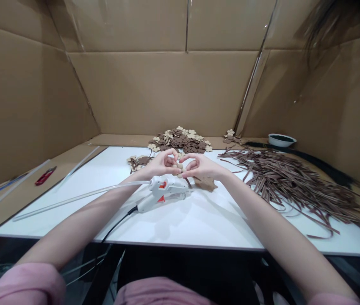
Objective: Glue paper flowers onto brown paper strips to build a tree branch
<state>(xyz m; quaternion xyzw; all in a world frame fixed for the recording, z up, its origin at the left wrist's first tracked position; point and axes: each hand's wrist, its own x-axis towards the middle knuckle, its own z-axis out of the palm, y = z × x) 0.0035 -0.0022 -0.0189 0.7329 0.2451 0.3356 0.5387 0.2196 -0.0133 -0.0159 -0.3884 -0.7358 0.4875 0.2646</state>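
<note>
Between my two hands is a small beige flower piece (180,169), pinched at its edges above the white board (167,228). My left hand (166,164) grips its left side with curled fingers. On the right side, the thumb and fingers of my right hand (198,165) close on the same piece. A brown strip hangs just below it. The white glue gun (150,201) lies in front of my hands, with a long clear glue stick (81,201) in its back end. A tan scrap (206,184) rests beside the nozzle, partly behind my right hand.
Brown and beige flower pieces (183,140) are heaped at the back, with a smaller group (138,162) at left. Brown strips (288,178) spread over the right side. A white bowl (281,140) stands back right, a red cutter (45,176) lies left. Cardboard walls (164,93) surround the board.
</note>
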